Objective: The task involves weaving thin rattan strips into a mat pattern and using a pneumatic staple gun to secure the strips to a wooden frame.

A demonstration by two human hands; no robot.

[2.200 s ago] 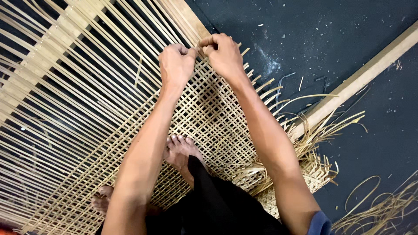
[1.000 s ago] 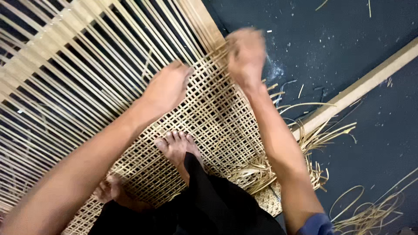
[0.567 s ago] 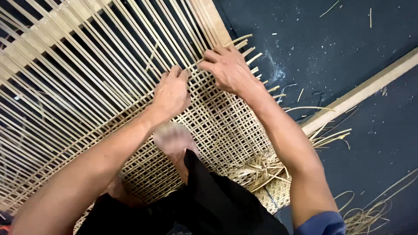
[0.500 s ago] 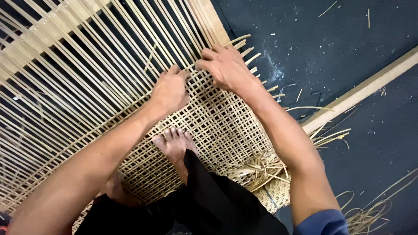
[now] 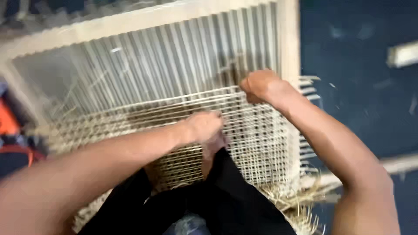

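Note:
The view is motion-blurred. A wooden frame [image 5: 288, 39] holds pale cane strips [image 5: 174, 65] running away from me, woven into a lattice mat [image 5: 257, 143] in the near part. My right hand [image 5: 259, 85] is clenched at the far edge of the woven area, near the frame's right rail, apparently on a crosswise cane strip [image 5: 174, 101]. My left hand [image 5: 202, 126] rests with curled fingers on the weave in the middle, just above my foot and black trouser leg [image 5: 217, 196]. Its grip is too blurred to read.
Loose frayed strip ends [image 5: 300, 204] stick out at the mat's near right corner. Dark blue floor [image 5: 357, 87] lies to the right, with a pale wooden batten [image 5: 402, 54] on it and another [image 5: 400, 163] nearer. Something orange [image 5: 8, 117] sits at the left edge.
The view has swung so the frame now appears squarer and more upright. My right hand has closed into a fist at the weave's far edge. My left hand has drawn back toward my foot.

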